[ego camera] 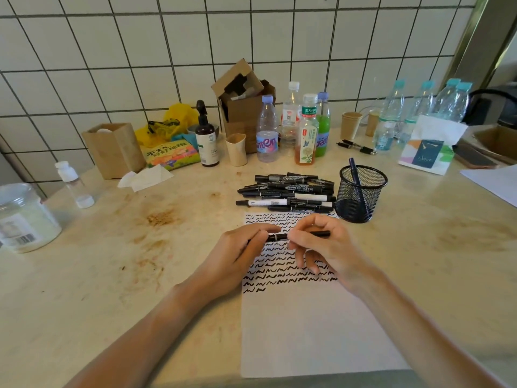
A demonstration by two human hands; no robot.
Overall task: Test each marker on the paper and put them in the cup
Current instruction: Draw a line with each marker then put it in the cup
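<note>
While both hands [240, 247] [316, 245] pinch the marker [279, 237] mid-frame, we risk inking fingers uncapping; cup [361, 191] upper right could tip.

Upper middle of the frame, the amber drink bottle [306, 138] shows a green neck band reading 东方树叶. Just left of it, a clear water bottle [267, 133] carries a blue-pink label with big letters, something like "amen", only partly legible. Over at the right edge, the white tissue pack [428, 145] reads "TISSUE" on its dark panel. At left, the colourful packet [170, 155] has black Chinese characters, too blurred to read. Print on the markers [288, 191] is too small to read.
</note>
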